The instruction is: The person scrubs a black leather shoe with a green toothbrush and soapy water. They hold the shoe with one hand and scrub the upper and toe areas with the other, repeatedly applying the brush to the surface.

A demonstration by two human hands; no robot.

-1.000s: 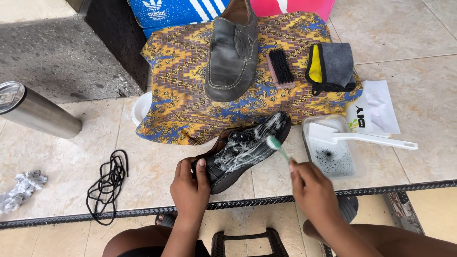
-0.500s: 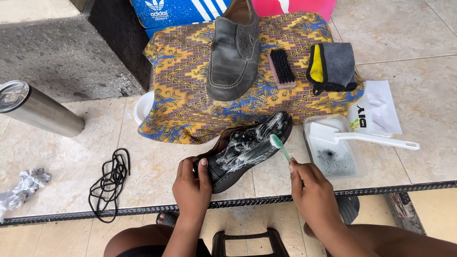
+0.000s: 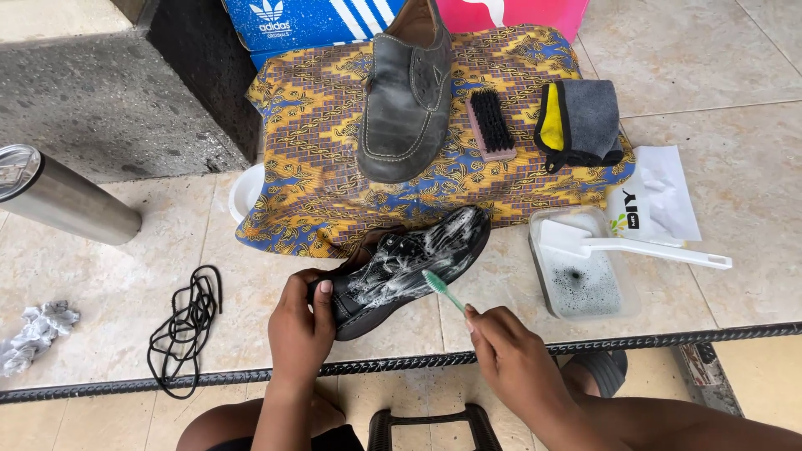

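Note:
My left hand (image 3: 302, 326) grips the heel end of a black shoe (image 3: 409, 266) that is smeared with white foam and tilted on its side over the tiled floor. My right hand (image 3: 511, 359) holds a green toothbrush (image 3: 443, 290), its bristle head resting against the shoe's side near the sole. A second, grey shoe (image 3: 407, 96) lies on a patterned yellow and blue cloth (image 3: 317, 179) behind.
On the cloth sit a shoe brush (image 3: 490, 124) and a folded grey and yellow cloth (image 3: 581, 121). A clear tub of soapy water (image 3: 581, 280) with a white scoop (image 3: 635, 248) stands at right. Black laces (image 3: 185, 326), a steel flask (image 3: 63, 199) and crumpled paper (image 3: 38, 330) lie left.
The toothbrush head has slid a little along the shoe's side, downward and toward the heel. My left hand keeps its hold on the shoe.

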